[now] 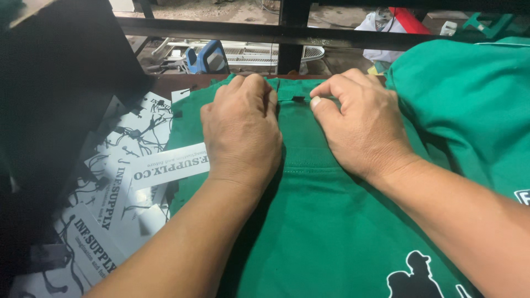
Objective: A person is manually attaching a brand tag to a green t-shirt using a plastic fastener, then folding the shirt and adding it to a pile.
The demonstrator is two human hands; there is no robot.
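Note:
A green T-shirt [309, 221] lies flat on the worktable with its collar [287, 88] at the far edge. My left hand [243, 132] rests knuckles-up on the shirt just left of the collar, fingers curled onto the cloth. My right hand [361, 127] presses on the shirt to the right of the collar, its thumb and fingers pinched near a small dark tag [298, 99] at the neckline. A black-and-white print of a figure [414, 276] shows on the shirt at the lower right.
White paper hang tags with black strings [127, 182] lie scattered on the table to the left. A pile of green shirts [475, 105] sits at the right. A dark box or panel [61, 94] stands at the far left. Black metal bars [287, 33] cross behind the table.

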